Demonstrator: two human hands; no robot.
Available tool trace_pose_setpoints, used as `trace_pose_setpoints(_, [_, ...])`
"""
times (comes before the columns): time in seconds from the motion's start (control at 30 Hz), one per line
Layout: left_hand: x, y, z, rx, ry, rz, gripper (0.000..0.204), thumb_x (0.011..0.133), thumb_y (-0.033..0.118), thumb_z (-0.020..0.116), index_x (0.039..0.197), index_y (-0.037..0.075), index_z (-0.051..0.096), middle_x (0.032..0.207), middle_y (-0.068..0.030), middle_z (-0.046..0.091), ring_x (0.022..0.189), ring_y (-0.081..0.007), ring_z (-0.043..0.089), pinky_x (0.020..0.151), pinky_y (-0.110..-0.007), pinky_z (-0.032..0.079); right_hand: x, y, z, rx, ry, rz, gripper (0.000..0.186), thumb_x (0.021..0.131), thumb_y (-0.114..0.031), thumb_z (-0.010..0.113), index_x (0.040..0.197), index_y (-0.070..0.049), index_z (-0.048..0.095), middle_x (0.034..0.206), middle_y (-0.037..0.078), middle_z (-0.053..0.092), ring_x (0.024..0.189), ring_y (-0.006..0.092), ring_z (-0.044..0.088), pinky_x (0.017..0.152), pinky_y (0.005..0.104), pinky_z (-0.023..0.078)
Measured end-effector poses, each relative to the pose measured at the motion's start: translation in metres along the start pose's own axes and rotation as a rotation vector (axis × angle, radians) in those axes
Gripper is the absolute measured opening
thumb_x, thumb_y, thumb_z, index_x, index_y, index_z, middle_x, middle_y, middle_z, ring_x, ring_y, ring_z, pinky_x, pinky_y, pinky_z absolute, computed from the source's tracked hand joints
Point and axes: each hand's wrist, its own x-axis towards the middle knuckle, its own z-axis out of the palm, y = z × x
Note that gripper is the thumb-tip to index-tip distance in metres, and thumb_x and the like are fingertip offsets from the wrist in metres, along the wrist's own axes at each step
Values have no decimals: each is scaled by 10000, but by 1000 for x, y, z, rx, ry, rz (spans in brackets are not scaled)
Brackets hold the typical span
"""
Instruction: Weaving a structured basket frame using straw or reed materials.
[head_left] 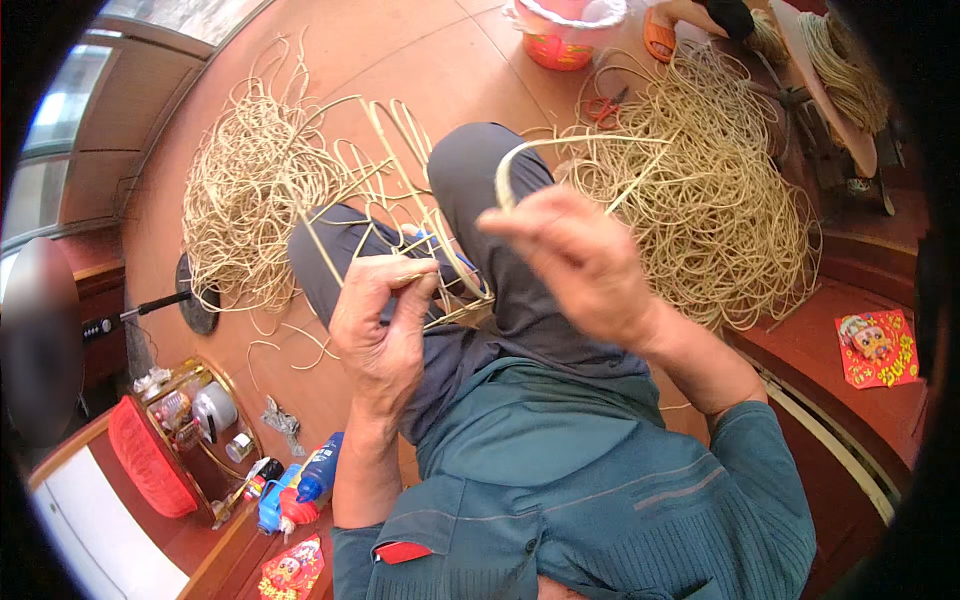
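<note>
Between my knees sits a loose openwork of pale straw-coloured cord [455, 268], its strands standing up and looping outward. My left hand [385, 325] is closed at its left side, thumb and forefinger pinching a strand of the cord. To the right and a little higher, my right hand [580, 260] is closed with a strand running from it; a raised loop of cord [506, 172] arches above the fingers toward the right. The exact grip of the right fingertips is partly hidden by the hand itself.
Large tangled heaps of cord lie on the left [245, 190] and right [710, 200]. Red-handled scissors [603, 108] rest by the right heap. Beyond are a lined red bucket [560, 45] and another person's foot in an orange slipper [659, 36]. A round-based stand [198, 295] is left.
</note>
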Motion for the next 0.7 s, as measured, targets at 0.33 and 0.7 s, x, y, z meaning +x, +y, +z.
trace_pose_setpoints(0.33, [3, 8, -4, 54, -47, 64, 164, 916, -28, 809, 1066, 26, 773, 1006, -73, 679, 859, -162, 650, 755, -287, 532, -24, -5, 64, -25, -33, 3, 189, 918, -165, 816, 1075, -76, 757, 944, 94, 656, 828, 311, 694, 731, 418, 557])
trace_pose_setpoints(0.7, [52, 28, -23, 62, -708, -27, 333, 987, 0, 569, 1309, 48, 640, 1122, -175, 713, 1046, -318, 736, 924, -396, 574, -32, 1, 66, -166, 10, -217, 97, 860, -180, 761, 906, -135, 688, 912, 30, 615, 817, 254, 662, 718, 405, 545])
